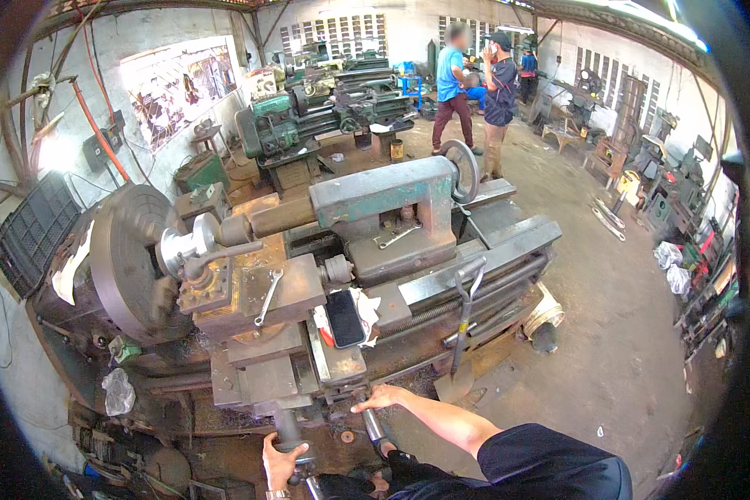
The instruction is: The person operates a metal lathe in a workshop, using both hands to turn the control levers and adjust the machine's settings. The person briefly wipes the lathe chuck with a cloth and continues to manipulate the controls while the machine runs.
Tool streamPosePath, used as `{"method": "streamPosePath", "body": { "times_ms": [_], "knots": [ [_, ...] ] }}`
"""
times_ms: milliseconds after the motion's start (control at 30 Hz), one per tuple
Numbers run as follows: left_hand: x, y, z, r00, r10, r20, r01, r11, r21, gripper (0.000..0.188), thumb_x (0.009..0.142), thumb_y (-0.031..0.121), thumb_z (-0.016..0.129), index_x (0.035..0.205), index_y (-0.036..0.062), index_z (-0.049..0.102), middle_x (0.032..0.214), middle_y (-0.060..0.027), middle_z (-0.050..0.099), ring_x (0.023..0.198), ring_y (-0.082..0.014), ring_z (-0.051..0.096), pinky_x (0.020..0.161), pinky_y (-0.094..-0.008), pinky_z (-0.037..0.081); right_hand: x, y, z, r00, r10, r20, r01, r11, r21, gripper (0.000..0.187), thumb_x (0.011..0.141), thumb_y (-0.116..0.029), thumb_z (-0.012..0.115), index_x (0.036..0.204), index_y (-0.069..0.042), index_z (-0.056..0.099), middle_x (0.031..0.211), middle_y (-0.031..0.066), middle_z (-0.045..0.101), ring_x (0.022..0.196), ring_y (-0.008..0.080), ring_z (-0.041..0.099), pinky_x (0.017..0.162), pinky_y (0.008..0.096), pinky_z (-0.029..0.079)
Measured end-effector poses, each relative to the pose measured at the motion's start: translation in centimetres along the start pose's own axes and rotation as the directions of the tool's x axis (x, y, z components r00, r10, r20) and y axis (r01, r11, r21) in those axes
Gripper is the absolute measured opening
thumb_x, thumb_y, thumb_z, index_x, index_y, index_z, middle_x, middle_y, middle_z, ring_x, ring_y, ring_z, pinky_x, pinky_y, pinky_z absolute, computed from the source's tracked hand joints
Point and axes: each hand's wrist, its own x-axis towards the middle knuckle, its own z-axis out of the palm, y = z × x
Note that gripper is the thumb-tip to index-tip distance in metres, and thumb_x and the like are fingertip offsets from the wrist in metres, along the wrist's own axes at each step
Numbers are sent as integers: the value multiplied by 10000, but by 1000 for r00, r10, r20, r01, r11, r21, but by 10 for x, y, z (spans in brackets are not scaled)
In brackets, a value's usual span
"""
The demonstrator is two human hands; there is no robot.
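Note:
At the front of a large metal lathe (375, 242), my left hand (280, 460) curves its thumb and fingers around a metal handwheel (305, 455). Part of the shaft above it is blurred. My right hand (381, 397), arm stretched from the right, closes on a control handle at the carriage front; its fingertips partly hide that handle. Just below it a shiny metal cylinder (373, 427) slants down. The workpiece (185, 247), a pale turned metal part, sits between the big round chuck (133, 262) and the tailstock (383, 196). Beside it is the tool post (204, 287).
A wrench (269, 297) lies on the carriage, another wrench (400, 237) on the tailstock base. A black phone (344, 318) rests on a white cloth. A shovel (458, 350) leans against the bed near a white bucket (545, 312). Two people (454, 83) stand beyond, near other machines.

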Motion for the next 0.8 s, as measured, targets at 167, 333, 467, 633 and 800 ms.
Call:
{"method": "streamPosePath", "body": {
  "times_ms": [167,333,467,633,800],
  "knots": [
    [0,-5,2,997,72,-18,-72,997,-15,905,549,358,962,1255,-21,542,1117,-193,665,1019,-294,640,920,-402,508,-5,0,-3,999,42,12,-43,998,36,1178,613,-965,539,1139,79,689,1297,285,608,1244,390,570,1042,464,446],
    [6,-14,5,999,34,-1,-34,999,-9,934,545,363,972,1273,-28,538,1169,-219,656,1095,-336,629,968,-413,492,-1,8,2,999,34,-33,-32,999,38,1186,608,-975,532,1034,119,702,1170,302,652,1165,387,612,994,467,468],
    [6,-14,5,1000,18,22,-17,999,-51,941,546,357,971,1286,-28,534,1156,-227,665,1099,-340,632,974,-422,489,1,12,5,998,19,-56,-17,999,38,1157,616,-979,516,967,104,720,1085,289,680,1111,382,634,964,473,477],
    [0,-5,0,999,30,16,-29,999,-17,946,547,388,966,1287,-16,538,1175,-231,657,1099,-341,631,966,-426,494,-1,12,3,999,34,-5,-33,998,47,1162,625,-966,527,1051,100,707,1191,280,649,1183,394,596,996,478,462],
    [-2,-1,-1,999,36,-2,-36,999,18,962,535,437,959,1283,0,540,1193,-235,642,1114,-351,623,974,-434,490,0,12,1,1000,-20,14,19,997,71,1154,663,-931,544,1234,66,647,1371,294,544,1295,407,516,1064,468,420]
  ]
}}
